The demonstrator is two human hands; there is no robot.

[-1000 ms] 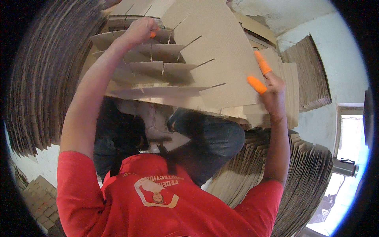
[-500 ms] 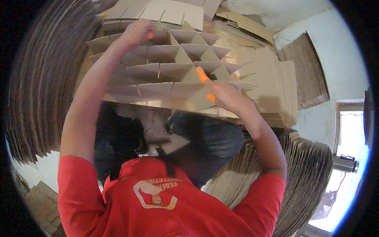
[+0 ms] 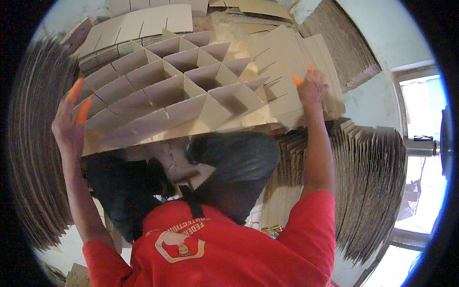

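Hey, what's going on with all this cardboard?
A person in a red shirt is working with a grid of interlocked cardboard strips. The left hand is at the grid's left end, while the right hand is over a stack of slotted sheets to the right. Whether either hand grips anything is unclear. Another slotted stack lies behind the grid.

Your left hand (image 3: pixel 68 125) hides part of the left end of the cardboard grid (image 3: pixel 186 111), so contact there is unclear. Fingers of your right hand (image 3: pixel 313 88) curl out of sight, leaving any hold on the slotted sheets (image 3: pixel 282 57) uncertain. Your red shirt (image 3: pixel 229 248) partly covers coloured bits (image 3: pixel 271 231) too small to identify.
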